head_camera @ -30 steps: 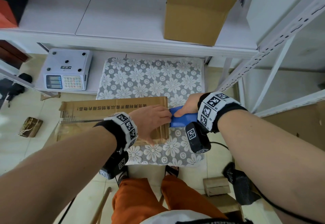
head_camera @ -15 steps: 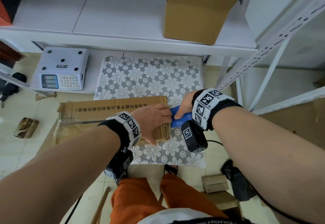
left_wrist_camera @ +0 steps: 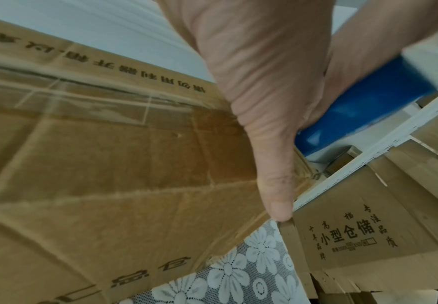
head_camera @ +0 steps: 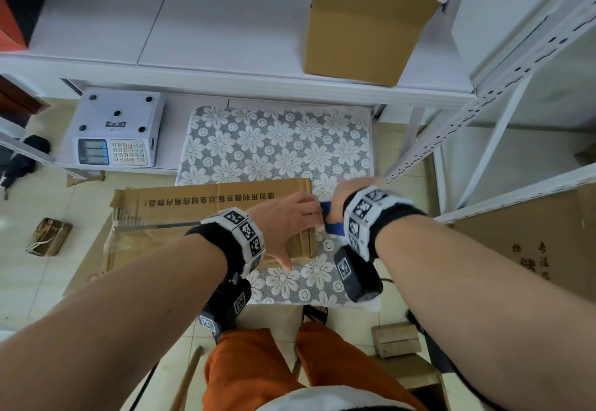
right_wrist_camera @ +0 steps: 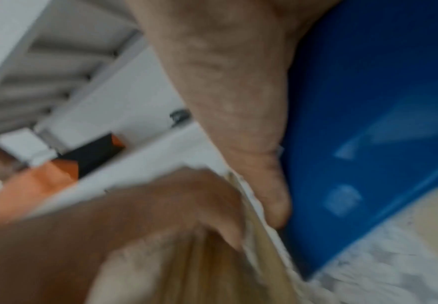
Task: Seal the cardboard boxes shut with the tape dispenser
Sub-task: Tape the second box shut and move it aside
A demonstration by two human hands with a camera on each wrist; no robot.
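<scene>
A: Where does the box (head_camera: pixel 206 213) lie?

B: On the floral mat (head_camera: pixel 277 149), long axis left to right, its right end under both hands.

A: Hands?

B: Left hand (head_camera: pixel 283 220) flat, fingers straight, pressing the top at that end. Right hand (head_camera: pixel 342 197) clamped round the blue dispenser (head_camera: pixel 330 225), just beyond the edge.

A: Room?

B: Bare mat beyond; a shelf post (head_camera: pixel 416 152) near on the right.

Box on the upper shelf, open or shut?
Open. The cardboard box on the shelf has a top flap standing up and a dark interior showing behind its front edge in the head view. No tape is visible on it.
</scene>
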